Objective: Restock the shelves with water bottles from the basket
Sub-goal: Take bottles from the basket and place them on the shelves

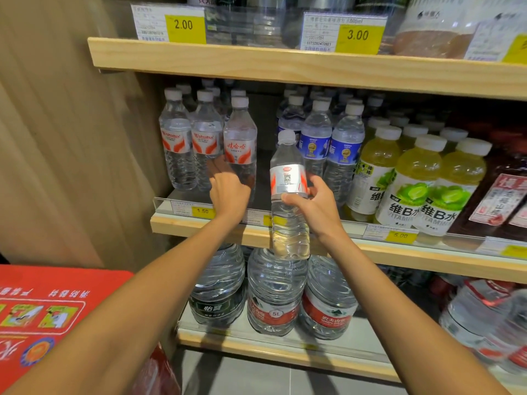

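1. Your right hand (316, 203) grips a bottle (288, 178) around its middle. Your thumb is in front, just under the label.
2. The bottle is upright with its white cap on top. It hangs in the air in front of the shelf (199, 226), before the gap between two groups of bottles.
3. Your left hand (229, 195) reaches to the bottom of the red-label row (239, 146). The back of the hand faces you and hides the fingers. So I cannot tell if it holds the nearest bottle there or only touches it.
4. The red-label row stands at the left end of the shelf, above the 1.50 tag (202, 211).
5. Right of the gap stand the blue-label bottles (345, 149), then the yellow drinks (413, 178).
6. Big jugs (273, 295) sit on the shelf below.
7. A red box (57, 303) is low on your left.
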Motion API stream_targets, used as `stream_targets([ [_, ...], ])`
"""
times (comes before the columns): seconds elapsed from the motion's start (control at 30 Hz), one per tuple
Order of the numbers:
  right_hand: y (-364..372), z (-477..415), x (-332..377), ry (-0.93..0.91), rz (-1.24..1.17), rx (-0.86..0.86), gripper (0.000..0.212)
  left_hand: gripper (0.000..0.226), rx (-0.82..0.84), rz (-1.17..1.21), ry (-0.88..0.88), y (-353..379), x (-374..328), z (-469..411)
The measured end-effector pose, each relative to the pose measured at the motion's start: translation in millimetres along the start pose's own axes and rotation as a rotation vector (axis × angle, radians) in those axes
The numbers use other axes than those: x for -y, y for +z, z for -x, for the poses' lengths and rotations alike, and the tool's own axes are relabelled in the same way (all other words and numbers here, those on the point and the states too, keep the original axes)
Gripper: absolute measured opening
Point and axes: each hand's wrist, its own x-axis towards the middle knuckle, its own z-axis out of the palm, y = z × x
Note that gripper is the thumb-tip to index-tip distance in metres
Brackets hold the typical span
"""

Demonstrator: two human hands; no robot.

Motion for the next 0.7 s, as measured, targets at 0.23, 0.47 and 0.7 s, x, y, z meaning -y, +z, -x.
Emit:
stream_targets([
  [0.23,4.5,-4.8,-4.8,0.003,-0.008,-0.013,0.044,0.024,0.015,-0.185,0.048,3.5,2.4,-9.9],
  [0.47,8.9,-5.8,-4.7,-0.002,-0.001,-0.006,0.044,0.026,0.101,-0.306,0.043,1.5,4.9,-20.6],
  [0.7,12.3,-5.1,-2.7,0.002,0.016,-0.002,0.046,0.027,0.145,-0.316,0.029,-3.0,7.3,-24.2],
])
